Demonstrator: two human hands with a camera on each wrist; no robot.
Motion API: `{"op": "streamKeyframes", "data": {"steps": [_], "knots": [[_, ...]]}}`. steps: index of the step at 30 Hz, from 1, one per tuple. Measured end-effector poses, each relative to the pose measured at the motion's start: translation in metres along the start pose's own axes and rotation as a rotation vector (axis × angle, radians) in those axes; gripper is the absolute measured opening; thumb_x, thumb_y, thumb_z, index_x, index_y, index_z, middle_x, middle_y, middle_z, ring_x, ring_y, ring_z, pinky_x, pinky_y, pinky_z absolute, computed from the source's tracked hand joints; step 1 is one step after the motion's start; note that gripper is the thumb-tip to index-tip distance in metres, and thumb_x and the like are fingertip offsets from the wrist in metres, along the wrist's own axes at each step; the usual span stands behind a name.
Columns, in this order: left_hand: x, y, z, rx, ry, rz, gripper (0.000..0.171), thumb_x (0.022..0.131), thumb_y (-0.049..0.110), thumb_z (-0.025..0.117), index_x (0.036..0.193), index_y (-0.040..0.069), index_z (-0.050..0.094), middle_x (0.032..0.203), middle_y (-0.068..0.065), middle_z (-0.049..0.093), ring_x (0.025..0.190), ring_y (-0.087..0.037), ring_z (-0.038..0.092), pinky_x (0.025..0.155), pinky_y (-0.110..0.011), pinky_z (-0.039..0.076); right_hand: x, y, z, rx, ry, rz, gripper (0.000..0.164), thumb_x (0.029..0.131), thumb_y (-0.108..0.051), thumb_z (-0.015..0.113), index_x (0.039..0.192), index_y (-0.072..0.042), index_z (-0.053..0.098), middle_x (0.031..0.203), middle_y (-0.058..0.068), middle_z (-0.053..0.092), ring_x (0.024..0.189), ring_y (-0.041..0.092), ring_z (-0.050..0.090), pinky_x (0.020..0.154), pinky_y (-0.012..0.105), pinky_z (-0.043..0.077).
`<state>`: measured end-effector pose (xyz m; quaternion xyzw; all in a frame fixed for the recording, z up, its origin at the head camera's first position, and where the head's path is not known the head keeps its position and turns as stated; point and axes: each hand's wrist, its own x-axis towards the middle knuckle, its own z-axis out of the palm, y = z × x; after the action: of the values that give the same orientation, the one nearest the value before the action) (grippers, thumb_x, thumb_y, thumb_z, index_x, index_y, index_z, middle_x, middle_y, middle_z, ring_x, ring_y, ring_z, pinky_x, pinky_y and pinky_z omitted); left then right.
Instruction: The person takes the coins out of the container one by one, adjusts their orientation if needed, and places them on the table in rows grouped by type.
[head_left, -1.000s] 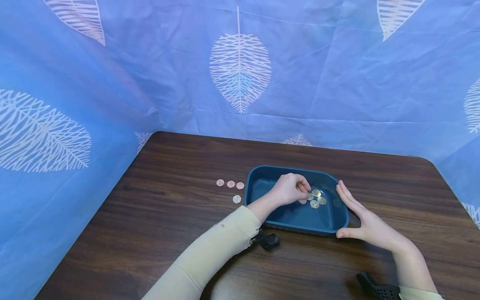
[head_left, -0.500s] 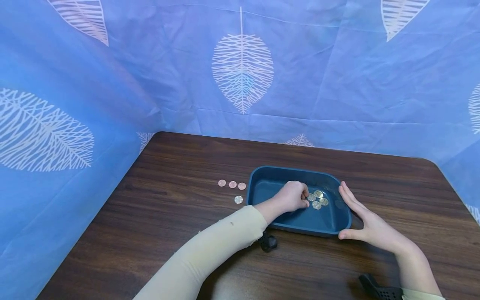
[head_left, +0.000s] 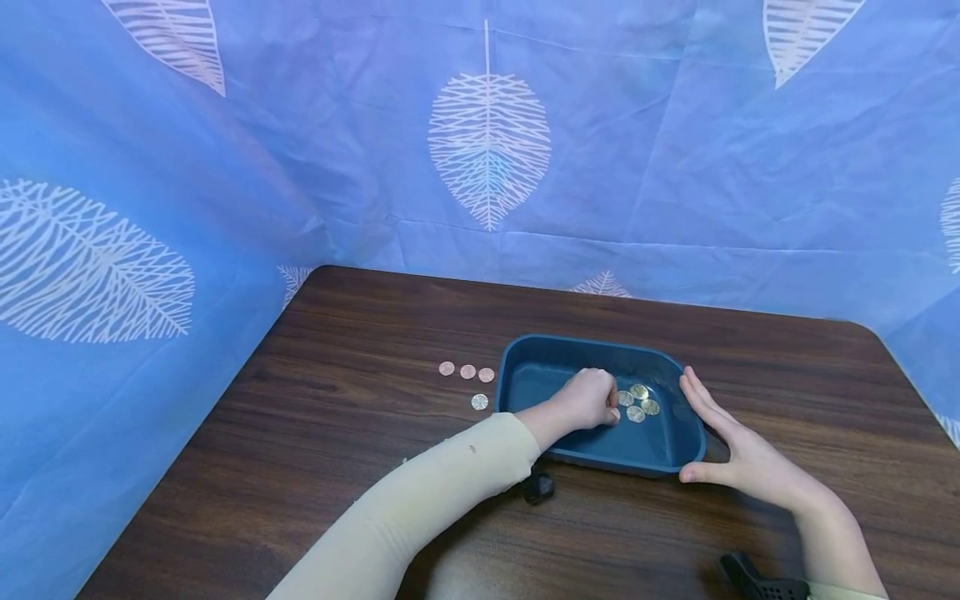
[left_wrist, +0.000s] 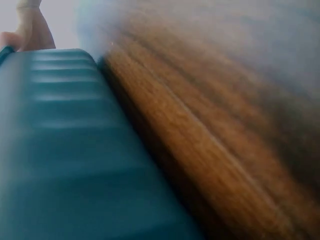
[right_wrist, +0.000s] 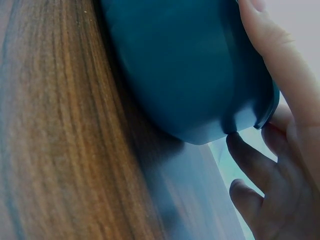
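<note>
Left grip [head_left: 583,398]: curled in tray [head_left: 652,442]; whether anything is held cannot be told. Right grip [head_left: 738,454]: splayed against its end. Coins [head_left: 636,414] might be scattered by brushing knuckles.

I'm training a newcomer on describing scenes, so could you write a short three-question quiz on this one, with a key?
1. How many coins lie on the table outside the tray?
A) two
B) four
C) seven

2. True or false: the right hand is down inside the tray among the coins there.

3. Fill the gap: the ____ hand reaches inside the tray.

Key:
1. B: three coppery ones in a row and one silvery one.
2. False: it spans the tray's right end.
3. Left: the left hand is curled beside the coins; whether it holds one is hidden.
</note>
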<state>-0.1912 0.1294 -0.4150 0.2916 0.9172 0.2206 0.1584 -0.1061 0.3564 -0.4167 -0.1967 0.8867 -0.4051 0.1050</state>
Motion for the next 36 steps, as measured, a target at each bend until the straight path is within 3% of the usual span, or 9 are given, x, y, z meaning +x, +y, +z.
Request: {"op": "streamKeyframes", "data": {"steps": [3,6,9,17,19,23,25,31,36], "knots": [[0.002,0.0,0.001,0.001,-0.033,0.006,0.041,0.089,0.018,0.07,0.054,0.014,0.048,0.057,0.008,0.04,0.05,-0.004,0.029,0.054,-0.016,0.03,0.0,-0.001,0.0,-0.006,0.002,-0.005,0.107,0.08,-0.011,0.077,0.154,-0.027,0.001,0.158,-0.009,-0.013,0.139,0.005,-0.007,0.088,0.077,0.019],[0.004,-0.001,0.001,0.009,-0.069,0.018,0.055,0.09,0.018,0.068,0.049,0.013,0.032,0.05,0.004,0.017,0.046,-0.009,0.014,0.05,-0.019,0.022,0.0,-0.001,0.0,-0.009,0.007,-0.009,0.107,0.08,-0.01,0.077,0.154,-0.027,0.002,0.158,-0.009,-0.012,0.138,0.001,-0.007,0.088,0.076,0.02],[0.004,-0.001,0.0,0.02,-0.082,0.026,0.057,0.091,0.018,0.067,0.049,0.013,0.029,0.05,0.004,0.015,0.045,-0.009,0.012,0.049,-0.019,0.019,0.0,-0.001,0.0,-0.002,0.008,-0.014,0.107,0.08,-0.009,0.077,0.154,-0.026,0.002,0.158,-0.008,-0.012,0.137,-0.001,-0.007,0.088,0.076,0.019],[0.004,-0.001,0.0,0.025,-0.097,0.002,0.052,0.089,0.021,0.07,0.048,0.013,0.039,0.048,0.004,0.021,0.045,-0.009,0.019,0.054,-0.019,0.027,-0.001,-0.003,0.0,0.009,0.006,-0.027,0.107,0.08,-0.009,0.077,0.155,-0.026,0.002,0.158,-0.008,-0.012,0.137,-0.002,-0.007,0.087,0.077,0.018],[0.004,0.0,0.0,0.052,-0.091,0.001,0.043,0.088,0.021,0.072,0.052,0.014,0.048,0.05,0.007,0.03,0.047,-0.006,0.026,0.054,-0.017,0.03,-0.001,-0.003,0.0,0.006,0.007,-0.022,0.107,0.08,-0.009,0.077,0.155,-0.026,0.002,0.158,-0.008,-0.012,0.137,-0.002,-0.006,0.088,0.077,0.019],[0.003,0.002,0.0,0.106,-0.064,-0.02,0.016,0.083,0.028,0.076,0.076,0.014,0.07,0.07,0.01,0.058,0.064,-0.001,0.051,0.064,-0.013,0.042,-0.001,-0.003,0.0,-0.006,0.011,-0.017,0.107,0.079,-0.009,0.077,0.155,-0.026,0.003,0.159,-0.008,-0.012,0.136,-0.003,-0.005,0.088,0.076,0.02],[0.002,0.002,-0.001,0.09,-0.051,-0.039,0.023,0.079,0.032,0.079,0.09,0.013,0.074,0.083,0.007,0.066,0.076,-0.004,0.058,0.07,-0.015,0.045,-0.001,-0.003,0.0,-0.011,0.011,-0.017,0.107,0.079,-0.01,0.077,0.155,-0.026,0.003,0.159,-0.008,-0.011,0.137,-0.003,-0.005,0.088,0.076,0.021],[-0.005,-0.005,-0.005,-0.022,-0.057,-0.027,0.046,0.068,0.028,0.087,0.107,0.011,0.069,0.095,0.007,0.061,0.082,-0.003,0.053,0.071,-0.013,0.043,-0.001,-0.003,0.001,-0.002,0.009,-0.027,0.107,0.079,-0.01,0.077,0.155,-0.025,0.003,0.158,-0.009,-0.012,0.138,-0.002,-0.006,0.087,0.077,0.02],[-0.009,-0.008,-0.008,-0.063,-0.085,0.04,0.035,0.069,0.019,0.086,0.098,0.01,0.069,0.085,0.007,0.057,0.075,-0.002,0.051,0.066,-0.013,0.042,0.0,-0.002,0.001,0.002,0.009,-0.034,0.107,0.079,-0.01,0.077,0.155,-0.024,0.003,0.159,-0.007,-0.012,0.138,-0.002,-0.005,0.087,0.076,0.021]]}}
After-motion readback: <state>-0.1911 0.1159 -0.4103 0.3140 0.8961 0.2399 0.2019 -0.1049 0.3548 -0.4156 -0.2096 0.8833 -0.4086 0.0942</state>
